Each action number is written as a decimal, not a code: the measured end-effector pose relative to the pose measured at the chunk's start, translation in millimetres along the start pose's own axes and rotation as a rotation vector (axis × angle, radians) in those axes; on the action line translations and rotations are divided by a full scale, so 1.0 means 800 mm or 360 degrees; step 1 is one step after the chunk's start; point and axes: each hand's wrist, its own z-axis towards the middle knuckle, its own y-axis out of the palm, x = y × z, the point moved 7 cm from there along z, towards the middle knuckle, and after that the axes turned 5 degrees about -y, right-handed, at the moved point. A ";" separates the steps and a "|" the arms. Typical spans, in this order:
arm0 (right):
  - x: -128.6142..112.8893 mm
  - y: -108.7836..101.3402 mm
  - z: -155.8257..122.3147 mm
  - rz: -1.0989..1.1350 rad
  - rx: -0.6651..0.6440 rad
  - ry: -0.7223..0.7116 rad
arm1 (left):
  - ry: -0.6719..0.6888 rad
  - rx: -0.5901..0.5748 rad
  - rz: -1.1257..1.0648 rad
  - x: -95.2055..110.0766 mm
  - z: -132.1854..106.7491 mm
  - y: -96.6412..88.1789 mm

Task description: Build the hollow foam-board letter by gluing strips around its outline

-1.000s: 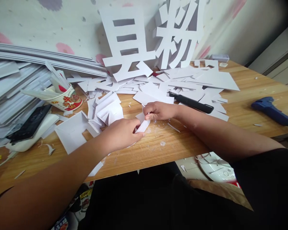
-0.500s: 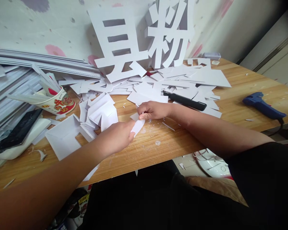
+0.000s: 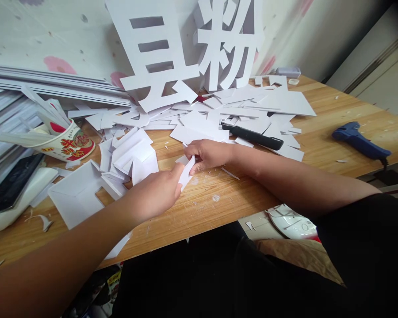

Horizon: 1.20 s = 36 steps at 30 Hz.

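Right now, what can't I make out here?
In the head view:
Hidden: parts of the small white board piece, behind the left hand and right hand.
Cut off by the upper edge: the top of the white board character farther right.
Cut off by the left edge: one end of the flat black rectangular device.
Too small: the finest print on the red-and-white paper cup.

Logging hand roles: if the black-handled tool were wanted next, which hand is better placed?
Likely the right hand: the black-handled tool lies just beyond its wrist, while the left hand is farther off. Both hold the white piece, though.
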 end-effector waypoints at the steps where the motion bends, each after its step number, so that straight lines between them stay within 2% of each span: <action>1: 0.000 0.000 0.000 -0.0021 0.0018 0.0001 | 0.0009 -0.0009 -0.0002 0.001 0.000 -0.001; 8: 0.001 -0.001 0.000 -0.0094 0.0059 -0.0019 | -0.0006 -0.0037 -0.0038 0.002 -0.001 -0.003; 19: -0.002 -0.003 0.002 -0.0027 0.0057 0.0013 | 0.0055 0.0088 -0.0183 0.003 -0.005 -0.006; 25: -0.002 0.001 0.002 -0.0036 0.0053 0.0009 | 0.0146 0.0040 -0.0143 0.006 -0.006 -0.003; 29: -0.003 -0.002 -0.003 -0.0078 0.0016 0.0087 | 0.0151 -0.0010 -0.0137 0.005 -0.006 -0.002; 32: -0.001 -0.010 -0.011 0.0205 0.0000 0.0216 | 0.0200 0.0055 -0.0141 0.005 -0.006 -0.002; 34: 0.002 -0.018 -0.013 0.0468 0.0123 0.0321 | 0.0216 0.0090 -0.0145 0.005 -0.006 -0.002; 36: 0.006 -0.027 -0.012 0.0609 0.0331 0.0445 | 0.0204 0.0074 -0.0141 0.004 -0.005 0.000</action>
